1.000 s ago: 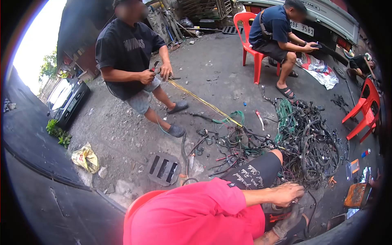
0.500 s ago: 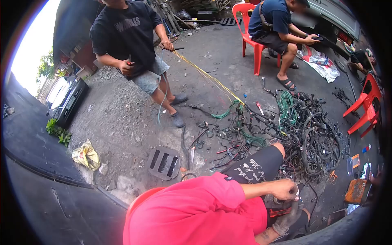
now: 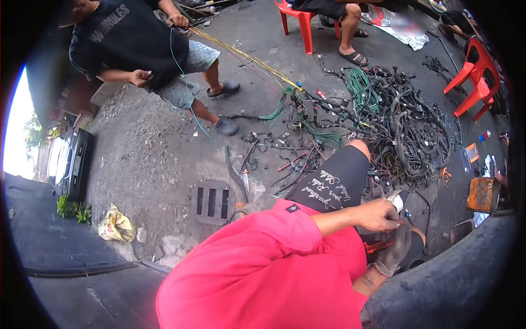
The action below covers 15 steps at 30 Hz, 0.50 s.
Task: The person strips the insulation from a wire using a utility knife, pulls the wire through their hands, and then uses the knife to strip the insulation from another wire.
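Note:
My left hand (image 3: 379, 215) is bare, its fingers pinched together over my lap. Just below it is my right hand (image 3: 395, 251), in a dirty grey glove, with its fingers curled up towards the left fingertips. The two hands meet at something thin and small that I cannot make out. A red object (image 3: 375, 247) shows beside the gloved hand, partly hidden. Beyond the left hand is a pale, rounded object (image 3: 395, 200). My dark shorts (image 3: 334, 178) with white lettering stretch out in front of the hands.
A large tangle of black wiring harnesses (image 3: 408, 126) with green wires (image 3: 361, 90) covers the ground ahead. A person in a dark shirt (image 3: 118, 44) holds yellow wires (image 3: 241, 55). Red chairs (image 3: 479, 82), a rusty box (image 3: 481, 193), a drain grate (image 3: 213, 203) and a parked car (image 3: 71, 162) surround me.
My view has tilted down and shifted, so the wire pile sits higher in it. The standing person's free hand has lowered. My hands stay together over my lap.

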Each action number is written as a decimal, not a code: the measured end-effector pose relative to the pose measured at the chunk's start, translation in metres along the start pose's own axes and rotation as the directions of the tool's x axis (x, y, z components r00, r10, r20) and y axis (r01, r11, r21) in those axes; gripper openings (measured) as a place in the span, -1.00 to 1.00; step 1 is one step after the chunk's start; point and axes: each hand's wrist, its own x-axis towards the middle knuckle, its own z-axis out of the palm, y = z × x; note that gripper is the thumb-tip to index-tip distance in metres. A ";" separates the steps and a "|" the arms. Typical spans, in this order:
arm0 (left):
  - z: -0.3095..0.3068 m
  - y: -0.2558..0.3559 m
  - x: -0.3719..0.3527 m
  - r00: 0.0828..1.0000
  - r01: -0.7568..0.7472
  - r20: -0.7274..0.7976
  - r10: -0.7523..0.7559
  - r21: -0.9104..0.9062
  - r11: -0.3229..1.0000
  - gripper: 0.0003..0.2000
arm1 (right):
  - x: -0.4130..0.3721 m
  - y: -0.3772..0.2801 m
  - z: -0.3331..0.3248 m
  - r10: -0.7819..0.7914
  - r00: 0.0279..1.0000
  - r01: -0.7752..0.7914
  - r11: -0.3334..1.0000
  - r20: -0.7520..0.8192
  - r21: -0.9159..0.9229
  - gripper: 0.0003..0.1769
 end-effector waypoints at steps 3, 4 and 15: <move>0.007 0.009 -0.003 0.954 0.300 0.192 -0.230 -0.606 0.737 -0.67 | -0.002 0.014 -0.006 -0.468 0.874 0.450 0.683 0.129 -0.576 -0.76; 0.006 0.008 -0.001 0.939 0.343 0.224 -0.260 -0.620 0.706 -0.68 | -0.004 0.012 -0.002 -0.311 0.950 0.290 0.917 -0.033 -0.275 -0.73; -0.004 0.007 -0.011 0.914 0.232 0.061 -0.402 -0.891 0.391 -0.74 | -0.004 -0.020 0.032 0.039 0.999 -0.013 0.740 -0.023 0.673 -0.73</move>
